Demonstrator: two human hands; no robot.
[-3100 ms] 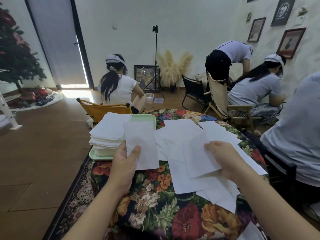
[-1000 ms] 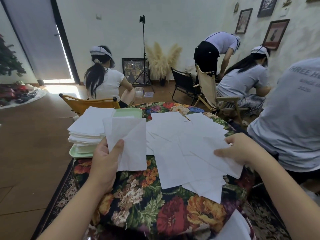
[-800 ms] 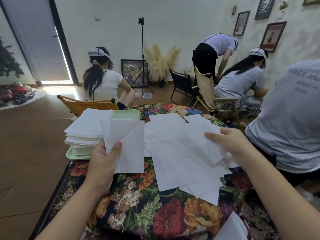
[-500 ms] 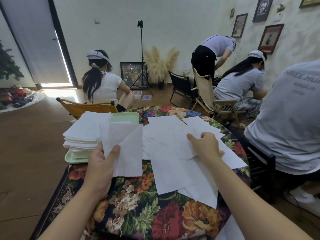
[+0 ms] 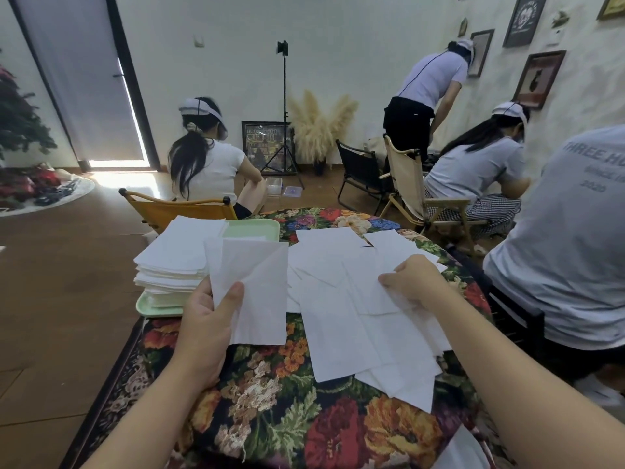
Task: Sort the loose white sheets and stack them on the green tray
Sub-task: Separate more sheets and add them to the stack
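We pinch a few gathered sheets (image 5: 252,286) upright in our left hand (image 5: 206,319), thumb clamped across them, just beside the stack (image 5: 179,255) on the green tray (image 5: 252,227) at the desk's (image 5: 270,401) far left. Our right hand (image 5: 414,282) has its fingers curled onto the loose white sheets (image 5: 341,299) spread mid-desk, probably pinching the next one.

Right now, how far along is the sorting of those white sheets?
Partly done. A thick stack of sheets already sits on the green tray. The left hand holds a few gathered sheets; the right hand touches the loose sheets on the floral tablecloth, where many remain.
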